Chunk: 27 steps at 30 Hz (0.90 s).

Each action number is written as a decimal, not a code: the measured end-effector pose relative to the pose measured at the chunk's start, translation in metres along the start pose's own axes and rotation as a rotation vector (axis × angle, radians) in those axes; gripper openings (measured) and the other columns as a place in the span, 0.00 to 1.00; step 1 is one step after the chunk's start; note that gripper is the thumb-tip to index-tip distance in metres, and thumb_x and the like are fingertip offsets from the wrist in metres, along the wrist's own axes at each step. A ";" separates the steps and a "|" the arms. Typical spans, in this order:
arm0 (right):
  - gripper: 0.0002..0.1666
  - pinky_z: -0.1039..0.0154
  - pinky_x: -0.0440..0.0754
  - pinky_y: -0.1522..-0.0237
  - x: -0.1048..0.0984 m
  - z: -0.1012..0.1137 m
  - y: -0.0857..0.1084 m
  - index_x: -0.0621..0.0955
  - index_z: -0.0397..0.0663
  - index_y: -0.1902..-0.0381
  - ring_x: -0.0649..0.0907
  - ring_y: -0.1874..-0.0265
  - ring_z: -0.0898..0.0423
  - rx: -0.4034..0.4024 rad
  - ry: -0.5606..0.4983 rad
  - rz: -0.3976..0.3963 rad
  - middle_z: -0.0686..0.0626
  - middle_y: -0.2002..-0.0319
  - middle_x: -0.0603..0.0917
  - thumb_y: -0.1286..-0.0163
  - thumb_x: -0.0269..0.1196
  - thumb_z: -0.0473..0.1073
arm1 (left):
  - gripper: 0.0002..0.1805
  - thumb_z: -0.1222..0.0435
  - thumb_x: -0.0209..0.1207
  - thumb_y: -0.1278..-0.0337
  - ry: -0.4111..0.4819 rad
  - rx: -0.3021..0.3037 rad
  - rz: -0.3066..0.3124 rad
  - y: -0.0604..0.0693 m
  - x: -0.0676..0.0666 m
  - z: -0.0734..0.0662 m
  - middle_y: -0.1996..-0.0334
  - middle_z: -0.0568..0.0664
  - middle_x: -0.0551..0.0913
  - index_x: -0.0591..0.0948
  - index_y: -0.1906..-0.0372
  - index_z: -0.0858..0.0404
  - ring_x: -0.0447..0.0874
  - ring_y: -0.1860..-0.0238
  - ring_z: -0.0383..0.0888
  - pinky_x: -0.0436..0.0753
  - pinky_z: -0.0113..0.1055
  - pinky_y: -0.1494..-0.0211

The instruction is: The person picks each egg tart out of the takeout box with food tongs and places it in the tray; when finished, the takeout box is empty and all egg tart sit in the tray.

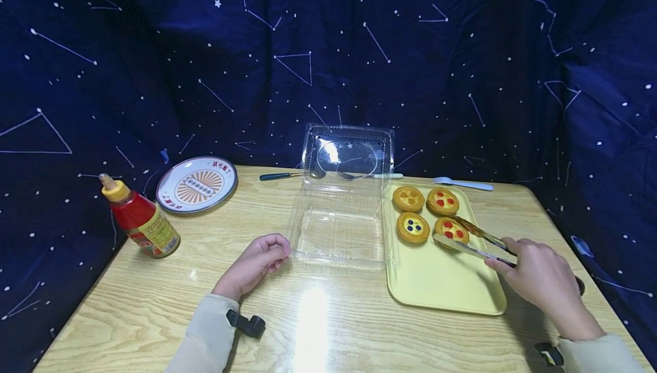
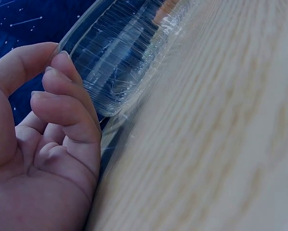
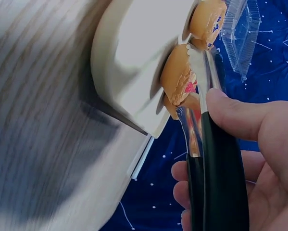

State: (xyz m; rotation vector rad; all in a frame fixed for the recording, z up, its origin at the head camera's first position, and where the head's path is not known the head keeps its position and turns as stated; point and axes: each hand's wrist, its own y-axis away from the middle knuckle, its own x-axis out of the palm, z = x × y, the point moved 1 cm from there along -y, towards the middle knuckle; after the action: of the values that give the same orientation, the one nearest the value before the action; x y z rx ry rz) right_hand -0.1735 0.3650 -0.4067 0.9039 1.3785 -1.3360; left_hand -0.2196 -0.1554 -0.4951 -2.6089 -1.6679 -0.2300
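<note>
My left hand [image 1: 259, 262] pinches the near left rim of a clear plastic clamshell container [image 1: 339, 236] between thumb and index finger, as the left wrist view shows. The container's lid [image 1: 348, 153] stands raised at the back. My right hand [image 1: 544, 273] grips black-handled metal tongs [image 3: 223, 168]. Their tips lie on either side of a red-topped egg tart [image 1: 451, 230] on a yellow tray [image 1: 436, 293]; whether they squeeze it I cannot tell. Beside it sit another red-topped tart [image 1: 443, 201], a blue-dotted tart [image 1: 413, 227] and a plain yellow-topped tart [image 1: 408, 199].
A red sauce bottle [image 1: 146, 219] with a yellow cap stands at the left. Behind it lies a patterned plate [image 1: 197, 185]. Dark-handled cutlery [image 1: 277, 177] and a pale blue fork [image 1: 464, 183] lie along the back table edge, before a dark starry curtain [image 1: 328, 48].
</note>
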 end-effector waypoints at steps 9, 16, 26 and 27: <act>0.44 0.38 0.72 0.77 -0.005 0.002 0.005 0.78 0.27 0.47 0.79 0.63 0.24 0.062 -0.050 0.037 0.25 0.56 0.80 0.44 0.73 0.61 | 0.05 0.65 0.58 0.33 -0.005 -0.002 0.003 0.000 0.000 0.000 0.71 0.50 0.76 0.78 0.63 0.64 0.69 0.74 0.41 0.68 0.29 0.72; 0.46 0.37 0.71 0.72 -0.010 0.006 0.009 0.76 0.27 0.44 0.78 0.62 0.26 0.093 -0.089 0.005 0.25 0.57 0.79 0.42 0.71 0.62 | 0.05 0.65 0.58 0.33 -0.005 0.002 -0.003 0.001 0.000 -0.001 0.71 0.49 0.76 0.78 0.63 0.63 0.69 0.74 0.41 0.68 0.29 0.72; 0.39 0.46 0.68 0.79 -0.008 -0.009 0.000 0.77 0.32 0.45 0.77 0.73 0.37 0.195 -0.188 -0.083 0.35 0.71 0.79 0.36 0.66 0.62 | 0.03 0.66 0.57 0.33 -0.010 -0.006 0.002 0.000 -0.001 0.001 0.71 0.49 0.76 0.78 0.63 0.62 0.69 0.73 0.41 0.69 0.29 0.71; 0.39 0.46 0.67 0.79 -0.008 -0.012 -0.002 0.76 0.32 0.45 0.77 0.74 0.37 0.204 -0.193 -0.085 0.35 0.71 0.79 0.37 0.66 0.62 | 0.03 0.66 0.57 0.33 -0.008 -0.007 -0.002 0.000 -0.001 0.000 0.71 0.49 0.76 0.78 0.63 0.62 0.69 0.73 0.41 0.69 0.29 0.72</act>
State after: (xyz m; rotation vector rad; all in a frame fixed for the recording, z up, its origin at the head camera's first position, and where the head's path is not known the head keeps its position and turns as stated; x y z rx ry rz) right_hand -0.1750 0.3771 -0.3994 0.8321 1.1582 -1.6070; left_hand -0.2200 -0.1561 -0.4956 -2.6161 -1.6757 -0.2262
